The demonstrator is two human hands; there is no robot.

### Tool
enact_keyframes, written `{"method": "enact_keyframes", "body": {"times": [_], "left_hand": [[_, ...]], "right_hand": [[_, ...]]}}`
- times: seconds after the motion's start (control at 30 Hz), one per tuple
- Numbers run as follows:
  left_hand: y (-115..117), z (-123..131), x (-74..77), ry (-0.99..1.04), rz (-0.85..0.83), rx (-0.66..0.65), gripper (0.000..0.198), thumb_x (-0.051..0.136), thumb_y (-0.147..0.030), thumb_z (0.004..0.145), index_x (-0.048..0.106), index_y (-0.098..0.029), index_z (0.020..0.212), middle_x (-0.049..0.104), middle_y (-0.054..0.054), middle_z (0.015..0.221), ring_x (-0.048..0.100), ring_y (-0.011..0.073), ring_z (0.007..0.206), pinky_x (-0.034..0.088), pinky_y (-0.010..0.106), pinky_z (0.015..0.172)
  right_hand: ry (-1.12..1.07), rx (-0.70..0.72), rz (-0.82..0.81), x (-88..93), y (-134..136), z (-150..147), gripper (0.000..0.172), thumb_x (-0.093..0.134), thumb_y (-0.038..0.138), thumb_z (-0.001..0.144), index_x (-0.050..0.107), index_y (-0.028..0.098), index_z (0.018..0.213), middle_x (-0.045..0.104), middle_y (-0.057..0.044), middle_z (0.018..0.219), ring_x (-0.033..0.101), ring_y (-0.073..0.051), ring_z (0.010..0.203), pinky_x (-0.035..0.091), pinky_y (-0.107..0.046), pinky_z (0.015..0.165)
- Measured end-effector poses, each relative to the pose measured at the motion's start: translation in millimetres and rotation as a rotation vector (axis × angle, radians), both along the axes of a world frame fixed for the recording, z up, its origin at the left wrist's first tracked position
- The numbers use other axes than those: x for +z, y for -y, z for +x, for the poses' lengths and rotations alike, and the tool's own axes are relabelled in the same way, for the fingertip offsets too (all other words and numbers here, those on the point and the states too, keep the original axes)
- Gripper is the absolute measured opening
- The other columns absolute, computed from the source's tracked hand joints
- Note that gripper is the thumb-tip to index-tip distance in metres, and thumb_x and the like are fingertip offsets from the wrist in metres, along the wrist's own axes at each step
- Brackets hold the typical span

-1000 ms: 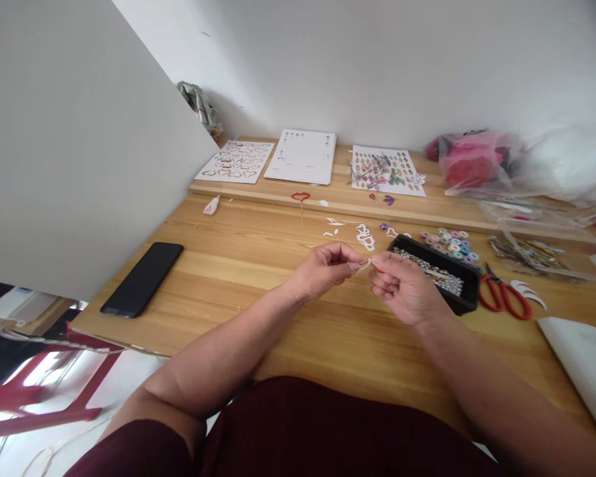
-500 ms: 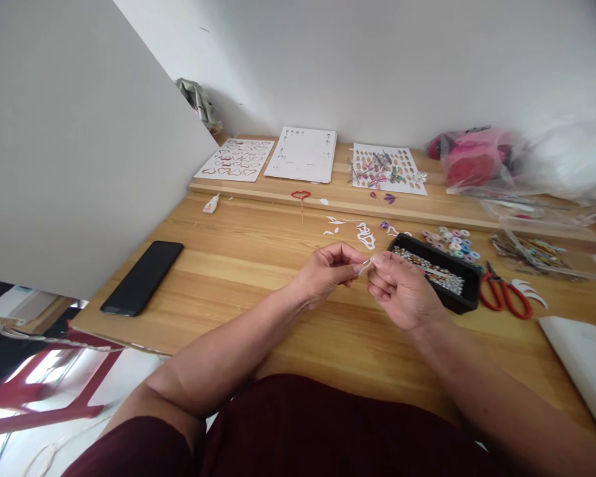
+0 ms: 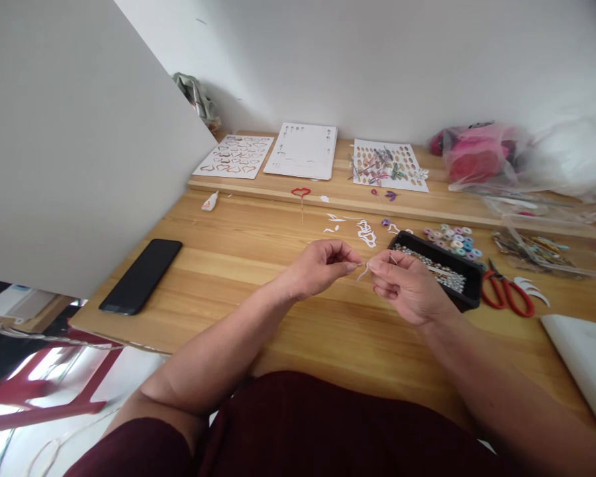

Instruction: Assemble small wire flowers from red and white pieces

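Note:
Over the middle of the desk my two hands almost meet at the fingertips. My right hand is closed in a pinch on a thin white strip, whose loose end hangs down between the hands. Thumb and forefinger of my left hand pinch a very thin strand that runs to the strip; its kind is too small to tell. Just behind my right hand stands a black tray of small silvery and golden beads. White paper cut-outs lie beyond the fingertips.
Red-handled pliers, curved white pieces and thread spools lie right. A phone and a small glue bottle lie left. Along the back, a raised ledge carries patterned sheets and plastic bags.
My fingertips have drawn slightly apart, the left hand shifting left. The white strip now hangs from my right fingertips, where before it stretched between both hands.

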State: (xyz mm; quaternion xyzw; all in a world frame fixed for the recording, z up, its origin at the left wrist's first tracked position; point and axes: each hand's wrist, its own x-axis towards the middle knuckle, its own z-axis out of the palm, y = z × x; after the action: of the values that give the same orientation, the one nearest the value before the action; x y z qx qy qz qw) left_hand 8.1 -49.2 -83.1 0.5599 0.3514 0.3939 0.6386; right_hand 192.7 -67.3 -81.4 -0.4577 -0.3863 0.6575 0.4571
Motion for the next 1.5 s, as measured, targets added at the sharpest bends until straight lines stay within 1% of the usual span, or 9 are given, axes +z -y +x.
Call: {"method": "enact_keyframes", "body": {"times": [0.1,0.23,0.57,0.73,0.9,1.03,1.27,1.4,1.5], "left_hand": [[-1,0,-1.5,0.011,0.007,-0.005,0.017,0.072,-0.024,0.074,0.064,-0.011,0.082,0.057,-0.003,0.067,0.044,0.0052,0.059,0.033,0.022,0.058],[-1,6,-8.0,0.101,-0.012,0.03,0.022,0.077,-0.027,0.07,0.065,-0.012,0.081,0.057,-0.003,0.065,0.045,0.0051,0.055,0.034,0.022,0.053],[5,28,-26.7,0.365,-0.213,0.141,0.028,0.088,-0.027,0.06,0.07,-0.014,0.076,0.064,-0.002,0.065,0.054,0.005,0.055,0.043,0.021,0.057],[13,36,-26.8,0.512,-0.348,0.191,0.031,0.091,-0.025,0.055,0.072,-0.015,0.078,0.069,-0.001,0.073,0.06,0.0061,0.064,0.047,0.021,0.064],[18,43,-23.7,0.586,-0.474,0.207,0.032,0.092,-0.022,0.055,0.071,-0.013,0.077,0.069,-0.001,0.069,0.061,0.0061,0.062,0.049,0.02,0.065],[20,53,-24.5,0.637,-0.543,0.268,0.032,0.091,-0.017,0.053,0.069,-0.012,0.075,0.069,-0.001,0.067,0.061,0.0064,0.059,0.049,0.02,0.063],[25,70,-25.9,0.671,-0.544,0.352,0.029,0.087,-0.015,0.058,0.067,-0.013,0.079,0.069,0.0,0.076,0.06,0.0062,0.062,0.045,0.019,0.059],[27,68,-24.3,0.624,-0.478,0.341,0.031,0.086,-0.018,0.06,0.068,-0.014,0.086,0.068,0.0,0.076,0.06,0.0065,0.064,0.045,0.019,0.06],[30,62,-19.9,0.588,-0.405,0.336,0.03,0.083,-0.021,0.065,0.071,-0.014,0.092,0.068,0.001,0.084,0.062,0.0079,0.07,0.05,0.022,0.067]], "right_hand": [[-0.011,-0.03,-0.001,0.1,1,-2,0.032,0.089,0.033,0.058,0.06,0.019,0.06,0.035,0.009,0.045,0.025,-0.004,0.042,0.017,-0.022,0.042],[-0.053,-0.099,0.002,-0.1,1,-6,0.031,0.089,0.031,0.056,0.06,0.018,0.059,0.032,0.01,0.044,0.022,-0.003,0.041,0.017,-0.02,0.04],[-0.196,-0.192,-0.021,-4.5,1,-10,0.031,0.087,0.025,0.055,0.057,0.019,0.06,0.028,0.012,0.042,0.019,-0.004,0.04,0.016,-0.019,0.038],[-0.225,-0.217,-0.014,-4.5,-1,-11,0.029,0.086,0.024,0.055,0.058,0.019,0.06,0.029,0.012,0.042,0.02,-0.004,0.039,0.019,-0.019,0.037],[-0.223,-0.259,-0.021,-3.7,-3,-14,0.03,0.087,0.025,0.052,0.058,0.018,0.059,0.031,0.011,0.042,0.022,-0.003,0.038,0.02,-0.017,0.036],[-0.201,-0.298,-0.01,-3.6,-3,-17,0.028,0.086,0.026,0.052,0.061,0.017,0.06,0.032,0.011,0.041,0.023,-0.003,0.038,0.02,-0.017,0.035],[-0.168,-0.352,-0.022,-7.0,-5,-14,0.028,0.084,0.028,0.051,0.06,0.018,0.06,0.036,0.01,0.04,0.023,-0.004,0.038,0.02,-0.017,0.034],[-0.19,-0.343,0.019,-8.8,-6,-13,0.03,0.086,0.028,0.053,0.058,0.018,0.059,0.035,0.011,0.04,0.022,-0.003,0.037,0.019,-0.017,0.035],[-0.198,-0.326,0.063,-8.4,-5,-12,0.029,0.087,0.03,0.056,0.061,0.018,0.062,0.035,0.01,0.04,0.023,-0.004,0.038,0.02,-0.018,0.036]]}}
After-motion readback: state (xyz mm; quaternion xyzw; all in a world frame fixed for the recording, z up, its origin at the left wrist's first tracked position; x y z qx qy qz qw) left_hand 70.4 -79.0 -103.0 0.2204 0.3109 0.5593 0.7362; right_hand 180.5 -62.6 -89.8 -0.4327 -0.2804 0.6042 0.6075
